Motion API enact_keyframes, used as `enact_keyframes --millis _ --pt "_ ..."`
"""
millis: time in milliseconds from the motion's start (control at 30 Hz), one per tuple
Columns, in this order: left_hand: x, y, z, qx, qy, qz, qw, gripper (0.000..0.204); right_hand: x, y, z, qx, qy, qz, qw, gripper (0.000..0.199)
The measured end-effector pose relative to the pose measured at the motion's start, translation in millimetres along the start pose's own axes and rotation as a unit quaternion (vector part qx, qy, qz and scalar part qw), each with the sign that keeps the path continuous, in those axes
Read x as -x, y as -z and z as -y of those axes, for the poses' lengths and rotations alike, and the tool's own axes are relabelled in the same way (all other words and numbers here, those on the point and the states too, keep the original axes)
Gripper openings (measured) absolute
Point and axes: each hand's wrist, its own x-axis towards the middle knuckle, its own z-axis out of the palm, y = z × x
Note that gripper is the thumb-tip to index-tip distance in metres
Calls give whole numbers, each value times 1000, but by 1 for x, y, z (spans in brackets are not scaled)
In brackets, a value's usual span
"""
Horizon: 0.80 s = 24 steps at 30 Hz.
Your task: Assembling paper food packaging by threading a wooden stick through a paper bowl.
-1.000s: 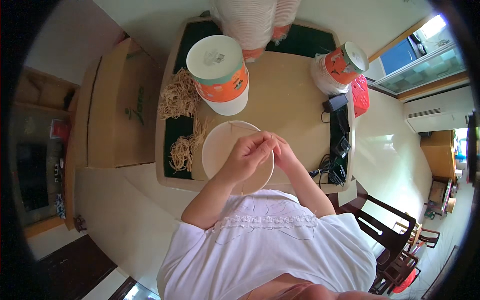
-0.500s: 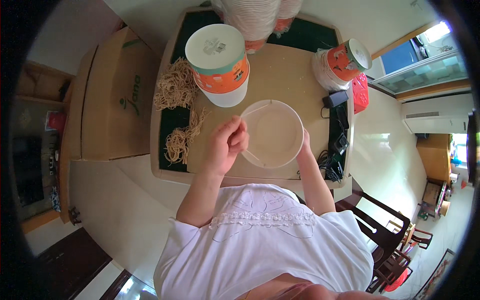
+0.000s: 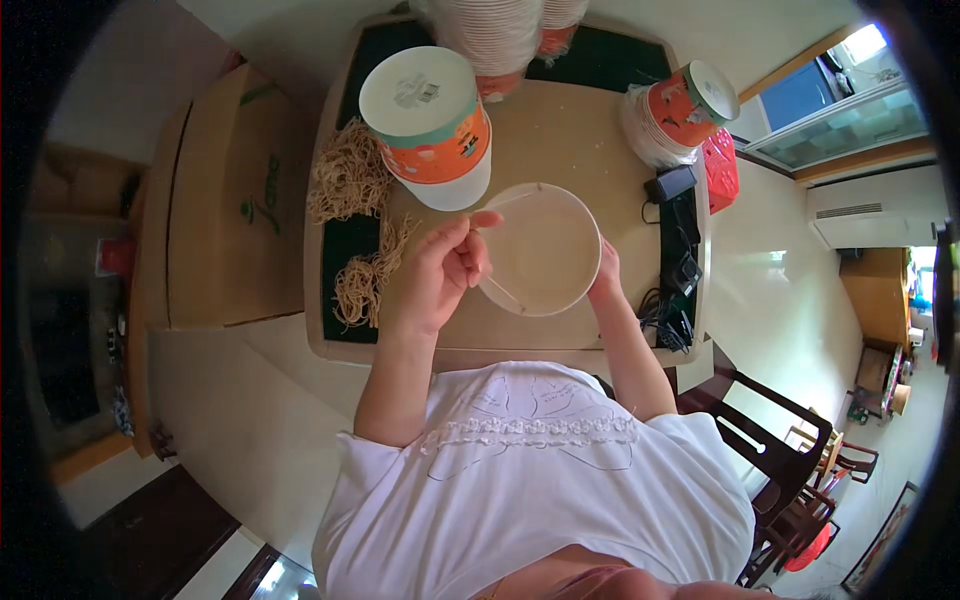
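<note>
A white paper bucket (image 3: 545, 250) is held mouth-up over the near part of the table. My right hand (image 3: 606, 272) grips its right side, with most of the fingers hidden behind the wall. A thin cord handle (image 3: 504, 294) is fixed at the far and near rim and stretches left to my left hand (image 3: 450, 262). That hand is closed on the cord, its index finger sticking out toward the bucket. Just beyond it stands a stack of upturned orange, green and white buckets (image 3: 437, 150). Tangled cords (image 3: 350, 180) lie to the left, with another bunch (image 3: 357, 290) nearer me.
Tall plastic-wrapped bucket stacks (image 3: 490, 40) stand at the far edge. Another upturned stack (image 3: 690, 105) is at the far right, beside a red basket (image 3: 720, 175). Black adapters and cables (image 3: 682, 270) lie along the right edge. A large cardboard box (image 3: 225, 200) stands left of the table.
My left index finger has stretched out from the curled hand. The bucket has moved slightly away from me, and the whole view has shifted a little.
</note>
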Motion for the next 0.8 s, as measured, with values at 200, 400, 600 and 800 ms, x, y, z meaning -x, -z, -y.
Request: enact_keyframes --millis 200,400,600,800 --pt "-6 -8 7 -8 25 12 1000 38 -2 3 -2 12 12 -11 1000 25" --pt "-13 -9 20 -41 77 71 994 35 -12 13 -14 20 29 -1 999 27" --pt "-15 -5 8 28 29 -63 997 31 -15 22 -10 -18 23 -2 1000 28" --pt "-10 11 15 43 42 45 997 33 -2 14 6 -2 61 -29 998 28"
